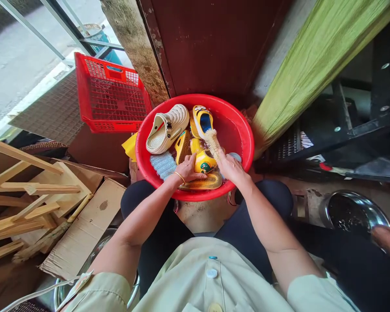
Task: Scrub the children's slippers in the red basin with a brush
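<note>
A red basin [195, 96] of water stands between my knees with several shoes in it. My left hand [189, 169] holds a yellow clog [204, 161] with a green emblem, thumb along its near side. In my right hand [231, 168] is a scrub brush [212, 143], bristles showing, beside that clog. A cream clog [171, 126] lies on its side at the basin's left. At the back rests a yellow shoe [203, 119] with a blue inside. A yellow sole [204, 182] lies nearest me, and a grey-blue ribbed shoe [162, 164] is partly under water.
A red plastic crate [113, 97] is behind the basin on the left. Wooden stools [35, 188] and cardboard [87, 225] fill the left side. To the right are a green cloth [305, 73], a black rack [338, 138] and a metal bowl [354, 195] near another person's hand [388, 242].
</note>
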`<state>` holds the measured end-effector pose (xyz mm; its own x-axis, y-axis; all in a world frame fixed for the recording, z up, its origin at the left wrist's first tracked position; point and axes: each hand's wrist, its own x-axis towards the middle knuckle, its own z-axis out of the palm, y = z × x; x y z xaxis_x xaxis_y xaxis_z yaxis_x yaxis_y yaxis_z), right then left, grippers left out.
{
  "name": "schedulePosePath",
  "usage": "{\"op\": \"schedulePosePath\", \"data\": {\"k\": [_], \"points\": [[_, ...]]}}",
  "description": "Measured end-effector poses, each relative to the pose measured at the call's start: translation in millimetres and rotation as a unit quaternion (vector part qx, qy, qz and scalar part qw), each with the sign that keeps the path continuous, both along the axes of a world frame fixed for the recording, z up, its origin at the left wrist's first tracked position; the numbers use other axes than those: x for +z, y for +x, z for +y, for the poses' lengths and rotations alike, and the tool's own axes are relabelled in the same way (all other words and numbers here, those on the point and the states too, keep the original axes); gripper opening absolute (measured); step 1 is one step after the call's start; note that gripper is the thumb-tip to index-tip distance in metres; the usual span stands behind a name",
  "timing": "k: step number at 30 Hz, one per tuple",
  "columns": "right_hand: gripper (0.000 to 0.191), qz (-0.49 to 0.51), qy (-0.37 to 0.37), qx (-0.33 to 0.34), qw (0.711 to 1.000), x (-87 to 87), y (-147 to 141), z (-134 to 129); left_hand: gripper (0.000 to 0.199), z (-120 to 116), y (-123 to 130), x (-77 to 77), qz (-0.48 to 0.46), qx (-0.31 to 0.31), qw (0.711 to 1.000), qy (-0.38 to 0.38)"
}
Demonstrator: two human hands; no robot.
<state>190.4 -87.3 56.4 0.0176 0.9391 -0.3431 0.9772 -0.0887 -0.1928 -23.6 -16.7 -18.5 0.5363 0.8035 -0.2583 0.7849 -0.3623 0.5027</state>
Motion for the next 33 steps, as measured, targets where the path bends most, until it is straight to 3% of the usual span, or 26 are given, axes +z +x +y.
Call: {"op": "schedulePosePath", "data": {"k": [3, 13, 27, 30, 33], "points": [[0.061, 0.002, -0.002, 0.007, 1.000, 1.9, -6.1, -0.5, 0.124, -2.1, 3.8, -2.3, 0.021, 0.000, 1.000, 0.007], [0.062, 0.011, -0.024, -0.008, 1.000, 10.7, -12.4, -4.0, 0.112, -2.5, 4.9, 2.2, 0.038, -0.011, 0.999, 0.018], [0.062, 0.012, -0.011, -0.013, 1.000, 0.9, -11.1, -1.0, 0.112, -2.7, 4.4, 1.2, 0.016, 0.002, 1.000, 0.013], [0.061, 0.011, 0.015, -0.051, 0.999, -3.0, -10.1, 5.2, 0.107, 1.2, 3.8, 1.9, -0.051, 0.039, 0.998, 0.002], [0.061, 0.006, 0.043, -0.066, 0.997, -3.8, -16.5, 4.6, 0.098, 6.1, 2.0, 3.2, -0.141, 0.131, 0.981, -0.037]]}}
